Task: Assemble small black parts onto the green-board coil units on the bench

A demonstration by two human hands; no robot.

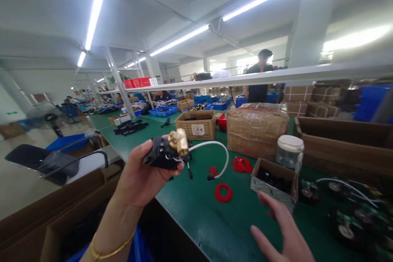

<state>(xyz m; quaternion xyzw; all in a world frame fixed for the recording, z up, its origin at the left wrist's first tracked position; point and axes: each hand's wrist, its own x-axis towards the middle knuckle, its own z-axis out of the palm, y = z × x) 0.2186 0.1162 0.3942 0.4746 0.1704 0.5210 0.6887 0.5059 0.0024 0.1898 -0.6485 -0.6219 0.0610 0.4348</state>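
Note:
My left hand [138, 176] is wrapped round a black housing [161, 153] with a brass valve [179, 141] on its top, held up above the green bench. From the held unit a white cable [225, 153] curves out to the right and bends down to a dark end. My right hand [282, 229] hovers low over the bench, thumb and fingers apart, with nothing in it. Close to it stands a small carton [273, 190] of black parts. A coil of red wire [223, 193] lies on the bench between the hands, and a red wire bundle [242, 164] lies behind it.
Behind the bench area stand a labelled carton [195, 126], a taped box [256, 129] and a lidded clear jar [289, 151]. Circuit boards with round parts [346, 225] crowd the right. A white shelf [245, 78] crosses above. A person [259, 86] stands beyond it.

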